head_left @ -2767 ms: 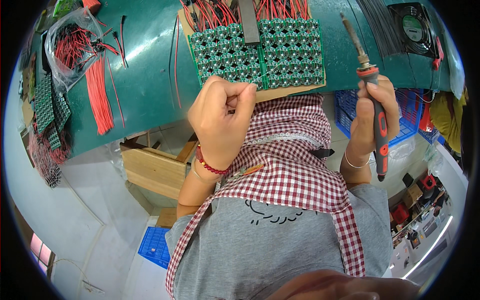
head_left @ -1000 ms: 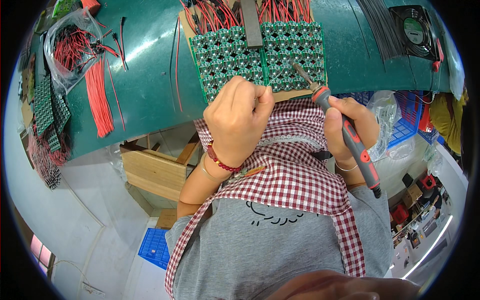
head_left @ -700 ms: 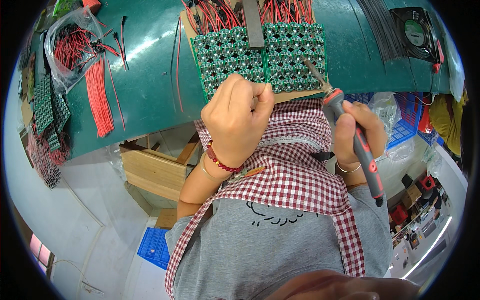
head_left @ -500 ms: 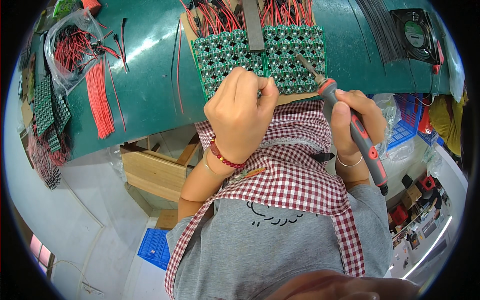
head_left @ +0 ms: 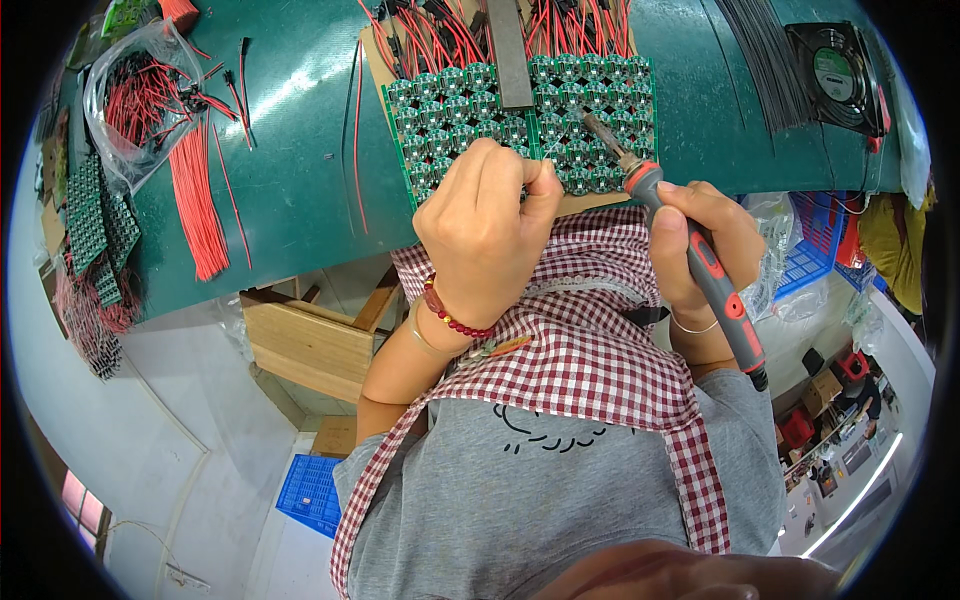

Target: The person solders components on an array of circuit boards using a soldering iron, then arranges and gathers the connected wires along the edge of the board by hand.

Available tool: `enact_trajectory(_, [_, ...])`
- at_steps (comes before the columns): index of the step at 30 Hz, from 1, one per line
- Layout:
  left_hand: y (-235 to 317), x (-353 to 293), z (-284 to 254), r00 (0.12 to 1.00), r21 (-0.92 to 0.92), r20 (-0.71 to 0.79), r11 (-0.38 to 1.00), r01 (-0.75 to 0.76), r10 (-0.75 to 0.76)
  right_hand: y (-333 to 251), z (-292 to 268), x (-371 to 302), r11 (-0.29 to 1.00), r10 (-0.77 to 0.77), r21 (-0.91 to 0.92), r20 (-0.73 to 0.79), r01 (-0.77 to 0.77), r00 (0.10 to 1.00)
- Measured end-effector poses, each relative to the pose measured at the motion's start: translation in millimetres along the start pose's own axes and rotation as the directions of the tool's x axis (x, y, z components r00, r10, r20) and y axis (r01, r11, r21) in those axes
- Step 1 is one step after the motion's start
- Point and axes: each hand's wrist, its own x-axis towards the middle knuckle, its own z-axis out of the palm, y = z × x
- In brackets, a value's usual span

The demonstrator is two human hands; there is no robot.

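My right hand point(head_left: 708, 238) grips a grey and red soldering iron point(head_left: 712, 272) like a pen. Its metal tip hovers over or touches the right-hand green circuit board panel point(head_left: 600, 95); the contact is too small to judge. Fingers pinched, my left hand point(head_left: 480, 222) is closed on a thin strand that looks like solder wire point(head_left: 546, 158), just above the boards' near edge. It hides part of the left-hand circuit board panel point(head_left: 440, 110). Both panels carry rows of small components. A dark flat bar point(head_left: 511, 70) lies across them where they meet.
Red and black leads point(head_left: 440, 30) fan out behind the boards on the green table point(head_left: 290, 170). At left are a plastic bag of red leads point(head_left: 145, 100), a red wire bundle point(head_left: 198, 205) and more boards point(head_left: 88, 210). Black wires point(head_left: 765, 65) and a fan point(head_left: 835, 75) stand at right.
The soldering iron and my right hand have shifted slightly left, with the tip now a little nearer my left fingers. My left hand has moved a touch to the right, still pinched.
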Motion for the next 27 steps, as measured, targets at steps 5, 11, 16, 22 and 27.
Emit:
enact_trajectory(5, [1.1, 0.1, -1.1, 1.0, -0.008, 0.005, 1.0, 0.002, -0.001, 2.9, -2.9, -0.2, 0.995, -0.086, -0.059, -0.054, 0.083, 0.995])
enact_trajectory(11, [-0.2, 0.6, 0.8, 1.0, 0.0, -0.006, 1.0, -0.003, 0.003, -1.9, -6.7, 1.1, 0.999, 0.02, -0.032, -0.024, -0.02, 1.0])
enact_trajectory(16, [0.1, 0.9, 2.5, 1.0, 0.007, -0.001, 1.0, -0.007, 0.007, -0.6, -2.9, 0.9, 0.999, 0.008, -0.042, -0.008, -0.009, 1.0])
enact_trajectory(22, [-0.4, 1.0, 3.4, 1.0, -0.001, -0.005, 1.0, -0.011, 0.011, -0.5, -1.9, 1.4, 0.999, 0.0, -0.052, -0.006, 0.0, 1.0])
enact_trajectory(27, [-1.0, 1.0, 3.7, 1.0, 0.009, -0.008, 1.0, -0.02, 0.02, -0.8, -1.9, 3.0, 0.999, -0.009, -0.047, -0.003, 0.009, 1.0])
